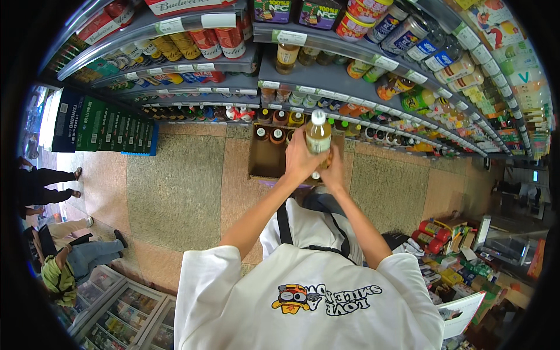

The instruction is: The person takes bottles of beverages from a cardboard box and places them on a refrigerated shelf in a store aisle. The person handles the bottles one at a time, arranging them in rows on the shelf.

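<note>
My left hand (301, 154) is closed around a plastic bottle (319, 135) with a white cap and pale yellow-green contents, upright above an open cardboard box (266, 162). Close beside it, my right hand (334, 168) grips a second bottle with orange-brown contents (326, 162), mostly hidden by the fingers. A white cap (315, 175) shows below the hands; which bottle it belongs to is unclear. Several capped bottles (277, 134) stand at the back of the box, which sits against the lowest shelf.
Shelves (306, 89) of bottles and cans curve across the front. Stacked beer cartons (109, 124) stand at left. People (65, 262) and a glass-topped freezer (127, 315) are lower left. Fire extinguishers (431, 236) lie among piled goods at right.
</note>
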Motion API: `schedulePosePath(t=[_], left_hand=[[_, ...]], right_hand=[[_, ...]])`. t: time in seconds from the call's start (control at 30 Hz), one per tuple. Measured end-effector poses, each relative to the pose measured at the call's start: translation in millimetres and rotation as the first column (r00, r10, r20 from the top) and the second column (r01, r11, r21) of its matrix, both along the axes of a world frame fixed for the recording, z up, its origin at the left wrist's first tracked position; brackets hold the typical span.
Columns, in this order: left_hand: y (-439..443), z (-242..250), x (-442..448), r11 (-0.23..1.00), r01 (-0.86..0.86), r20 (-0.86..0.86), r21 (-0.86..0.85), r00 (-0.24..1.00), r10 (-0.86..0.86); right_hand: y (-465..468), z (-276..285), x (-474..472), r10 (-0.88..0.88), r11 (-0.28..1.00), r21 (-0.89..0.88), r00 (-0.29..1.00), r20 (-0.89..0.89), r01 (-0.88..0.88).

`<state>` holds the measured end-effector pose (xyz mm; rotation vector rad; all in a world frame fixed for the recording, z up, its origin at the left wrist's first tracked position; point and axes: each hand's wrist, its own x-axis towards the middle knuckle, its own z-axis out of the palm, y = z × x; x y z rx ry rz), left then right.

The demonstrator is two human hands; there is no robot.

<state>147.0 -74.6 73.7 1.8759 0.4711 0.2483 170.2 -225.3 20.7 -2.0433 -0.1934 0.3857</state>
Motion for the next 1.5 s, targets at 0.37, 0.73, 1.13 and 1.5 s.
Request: schedulePosePath(t=[0.37, 0.73, 1.13, 1.5], left_hand=[[20, -14, 183, 0.983, -0.177, 0.431, 0.054, 0.892, 0.137], [33, -54, 261, 0.974, -0.204, 0.457, 0.098, 0.879, 0.138], [40, -64, 287, 0.976, -0.077, 0.261, 0.203, 0.965, 0.022], [45, -68, 292, 0.962, -0.057, 0.26, 0.269, 0.965, -0.016]], right_hand=[[-132, 17, -21, -0.218, 0.957, 0.159, 0.964, -0.151, 0.241], [-179, 22, -54, -0.3, 0.94, 0.098, 0.929, -0.217, 0.327], [-175, 23, -39, -0.311, 0.939, 0.078, 0.923, -0.226, 0.336], [-172, 24, -39, -0.313, 0.937, 0.088, 0.924, -0.22, 0.338]])
